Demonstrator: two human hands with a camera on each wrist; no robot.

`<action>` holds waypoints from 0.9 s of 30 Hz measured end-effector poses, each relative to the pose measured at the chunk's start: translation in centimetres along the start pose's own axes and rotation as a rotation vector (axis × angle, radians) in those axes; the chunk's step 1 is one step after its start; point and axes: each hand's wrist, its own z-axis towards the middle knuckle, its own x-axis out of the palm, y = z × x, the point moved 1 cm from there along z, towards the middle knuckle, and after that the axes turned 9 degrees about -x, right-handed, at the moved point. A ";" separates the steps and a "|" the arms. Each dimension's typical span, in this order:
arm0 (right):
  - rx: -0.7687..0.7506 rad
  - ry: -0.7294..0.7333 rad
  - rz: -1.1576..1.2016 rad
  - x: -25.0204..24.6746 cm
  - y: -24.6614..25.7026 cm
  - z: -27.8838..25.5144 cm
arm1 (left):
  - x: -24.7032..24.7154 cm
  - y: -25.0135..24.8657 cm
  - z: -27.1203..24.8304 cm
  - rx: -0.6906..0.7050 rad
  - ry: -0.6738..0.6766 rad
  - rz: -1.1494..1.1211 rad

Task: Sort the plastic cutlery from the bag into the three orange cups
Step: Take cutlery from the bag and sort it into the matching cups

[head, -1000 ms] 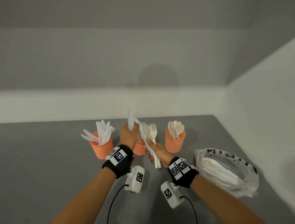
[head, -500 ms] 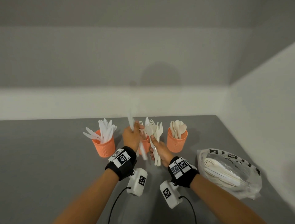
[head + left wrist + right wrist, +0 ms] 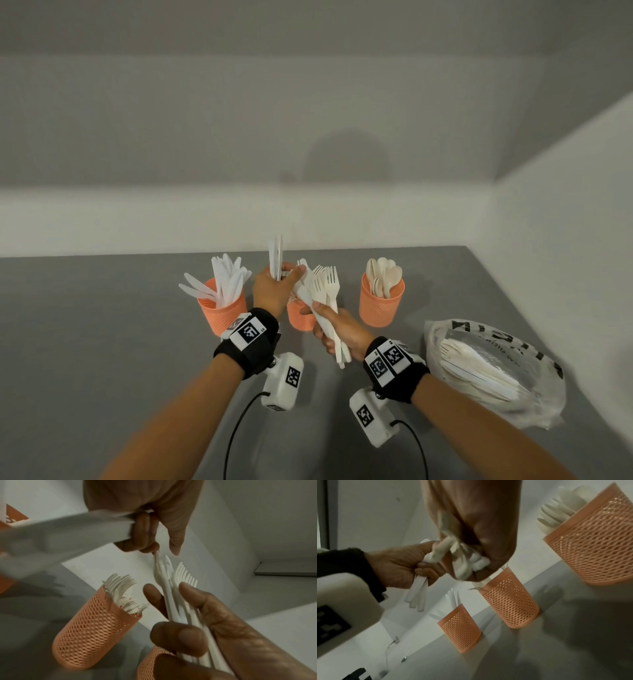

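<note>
Three orange mesh cups stand in a row: the left cup [image 3: 222, 313] has knives, the middle cup [image 3: 298, 320] forks, the right cup [image 3: 382, 305] spoons. My left hand [image 3: 274, 291] grips a few white knives [image 3: 275, 255] upright between the left and middle cups. Its fingertips [image 3: 155, 550] pinch the top of a piece in the bundle [image 3: 323, 291] of forks and knives that my right hand [image 3: 337, 330] grips in front of the middle cup [image 3: 96, 635]. The knife handles [image 3: 418, 593] hang below the left hand [image 3: 399, 566].
A clear printed plastic bag [image 3: 493, 370] with more white cutlery lies on the grey table [image 3: 102, 342] at the right, close to the side wall. The back wall rises just behind the cups. Cables run from the wrist cameras toward me.
The left hand drew a knife out of the right hand's bundle, added it to its own knives, and its fingertips are back on the bundle. Both hands stayed near the middle cup.
</note>
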 end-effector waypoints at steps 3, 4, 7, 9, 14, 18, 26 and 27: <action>0.012 0.017 -0.018 -0.1 0.0 0.0 | 0.2 0.2 0.5 0.014 -0.009 0.014; 0.016 0.024 -0.033 -0.1 0.0 0.0 | 0.3 0.2 0.7 0.019 -0.011 0.023; 0.024 0.045 -0.062 -0.3 0.1 0.0 | 0.4 0.1 1.0 0.052 -0.019 0.070; 0.025 0.045 -0.048 -0.3 0.0 0.0 | 0.4 0.0 1.2 0.067 -0.031 0.076; 0.033 -0.066 0.047 -0.7 0.0 0.4 | 0.3 -0.5 1.2 0.100 -0.168 -0.016; -0.009 -0.116 0.060 -0.7 -0.1 0.9 | 0.7 0.4 0.6 0.056 -0.114 -0.049; -0.033 -0.113 0.087 -0.1 0.0 1.4 | 1.9 2.2 -1.2 -0.062 -0.004 -0.098; -0.033 -0.108 0.075 0.0 0.0 1.4 | 1.8 2.1 -1.1 -0.079 -0.021 -0.114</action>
